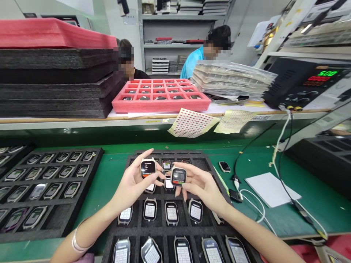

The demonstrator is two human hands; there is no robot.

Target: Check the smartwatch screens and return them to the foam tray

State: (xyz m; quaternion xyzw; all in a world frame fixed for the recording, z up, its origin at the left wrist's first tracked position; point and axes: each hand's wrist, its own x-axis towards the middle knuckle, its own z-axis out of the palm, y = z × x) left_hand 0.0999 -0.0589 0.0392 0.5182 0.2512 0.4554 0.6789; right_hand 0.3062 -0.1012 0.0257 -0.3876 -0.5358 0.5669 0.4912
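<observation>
My left hand (139, 180) is closed around a smartwatch body (148, 168) without a strap, its lit screen facing me with white text and an orange line at the bottom. A second smartwatch (178, 176), with an orange and green strip along its lower screen, sits between the fingers and thumb of my right hand (201, 184). Both are held just above a black foam tray (156, 231), side by side and apart. Rows of similar watches with white lit screens, such as one watch (172, 213), lie in the tray's compartments. My hands cover part of its upper rows.
Another black foam tray of watches (52, 201) lies to the left. One loose watch (225, 167), cables (257, 202) and a white paper pad (272, 190) are on the right. On the shelf stand a pink foam tray (161, 106), black foam stacks (55, 84) and a power supply (307, 84). Two people sit beyond.
</observation>
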